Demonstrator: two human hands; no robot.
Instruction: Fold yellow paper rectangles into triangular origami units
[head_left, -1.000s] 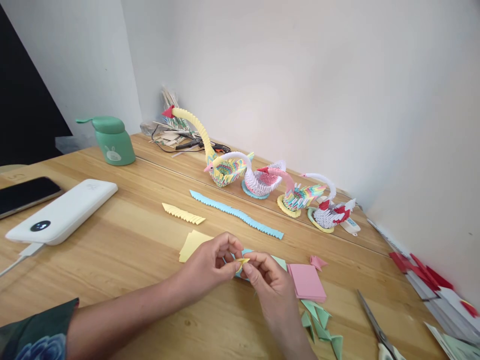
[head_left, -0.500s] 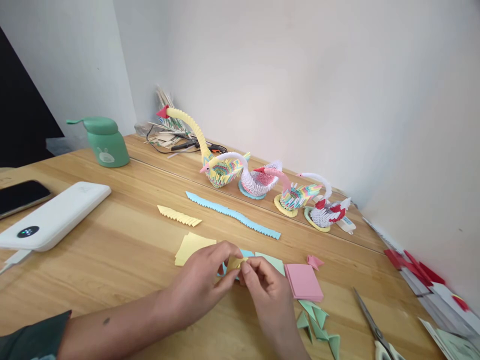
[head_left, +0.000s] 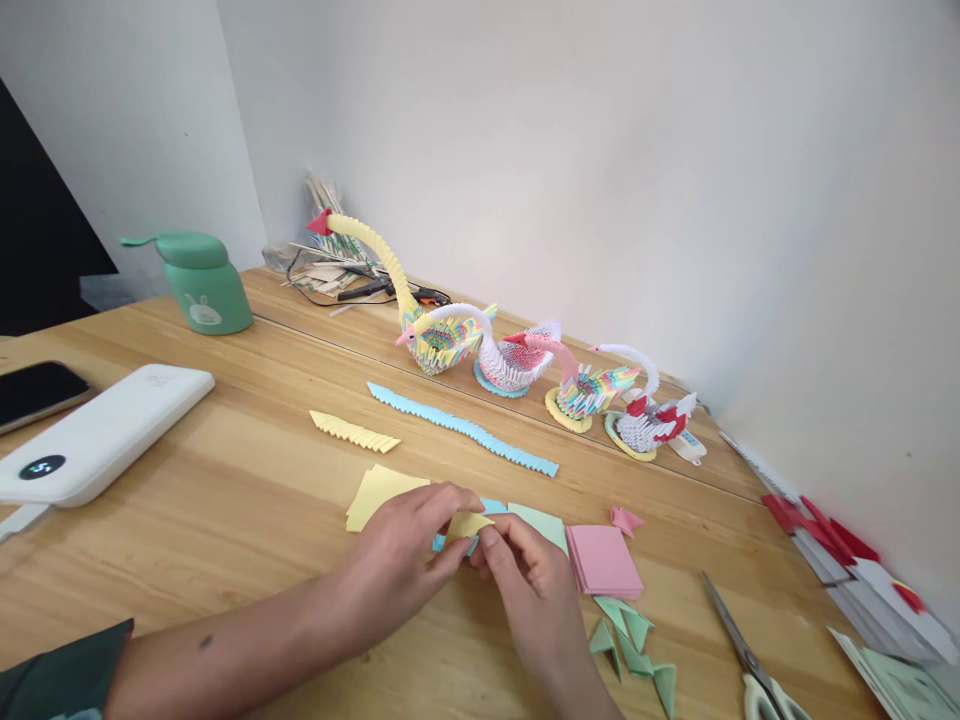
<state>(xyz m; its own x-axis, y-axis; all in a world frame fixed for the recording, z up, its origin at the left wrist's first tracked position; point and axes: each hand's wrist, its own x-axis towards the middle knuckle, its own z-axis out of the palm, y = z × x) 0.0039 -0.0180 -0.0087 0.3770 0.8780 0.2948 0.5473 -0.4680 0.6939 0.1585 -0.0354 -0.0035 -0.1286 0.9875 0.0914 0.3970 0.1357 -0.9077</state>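
A small folded piece of yellow paper (head_left: 469, 524) is held between my two hands above the wooden table. My left hand (head_left: 412, 540) pinches its left side with thumb and fingers. My right hand (head_left: 529, 580) grips the right end between thumb and forefinger. Just behind my hands lie a stack of yellow paper (head_left: 375, 495), blue paper (head_left: 493, 506) partly hidden by my fingers, pale green paper (head_left: 541, 524) and a pink paper stack (head_left: 604, 560). Several folded green triangles (head_left: 634, 640) lie to the right of my right hand, with a folded pink piece (head_left: 625, 521) beyond the pink stack.
Scissors (head_left: 750, 660) lie at the right. Behind are a yellow folded strip (head_left: 352, 432), a long blue strip (head_left: 465, 430) and several paper swans, including a yellow-necked one (head_left: 390, 265). A white power bank (head_left: 112, 430), phone (head_left: 37, 395) and green flask (head_left: 206, 285) stand left.
The yellow paper has turned between my fingers, showing a broader face. My left thumb has shifted slightly down. The whole view has moved a little, so the table things appear slightly further left.
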